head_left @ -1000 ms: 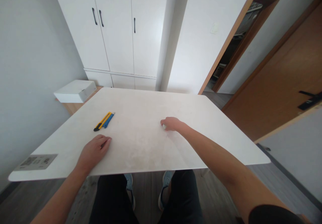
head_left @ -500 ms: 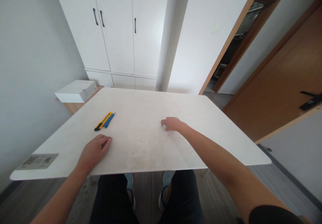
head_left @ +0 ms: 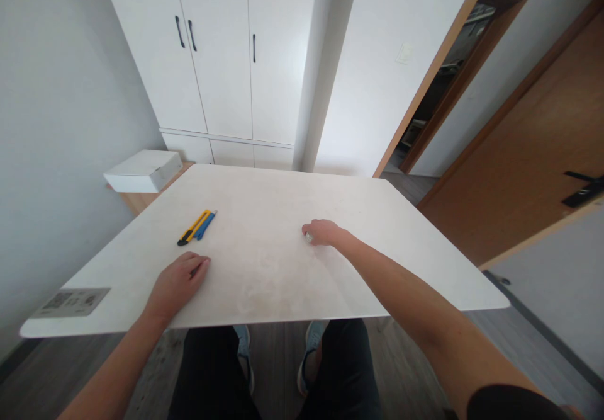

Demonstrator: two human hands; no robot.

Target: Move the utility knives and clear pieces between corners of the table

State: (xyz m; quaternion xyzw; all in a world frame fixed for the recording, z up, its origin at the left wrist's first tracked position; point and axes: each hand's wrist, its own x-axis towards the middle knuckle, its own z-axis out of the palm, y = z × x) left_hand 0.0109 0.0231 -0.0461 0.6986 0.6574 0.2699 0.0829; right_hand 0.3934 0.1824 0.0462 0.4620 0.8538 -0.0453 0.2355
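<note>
Yellow-and-blue utility knife [head_left: 197, 227] lying diagonally, left hand [head_left: 177, 283] flat, right hand [head_left: 322, 233] closed on small object [head_left: 308, 237]

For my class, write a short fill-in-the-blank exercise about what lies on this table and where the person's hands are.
1. Beside the yellow utility knife lies a second knife, coloured ____.
2. The left hand rests palm down on the ____.
3. The right hand is closed around a small object, farther ____ than the knives.
4. At the table's near left corner lies a grey ____.

Missing words: blue; table; right; label
</note>
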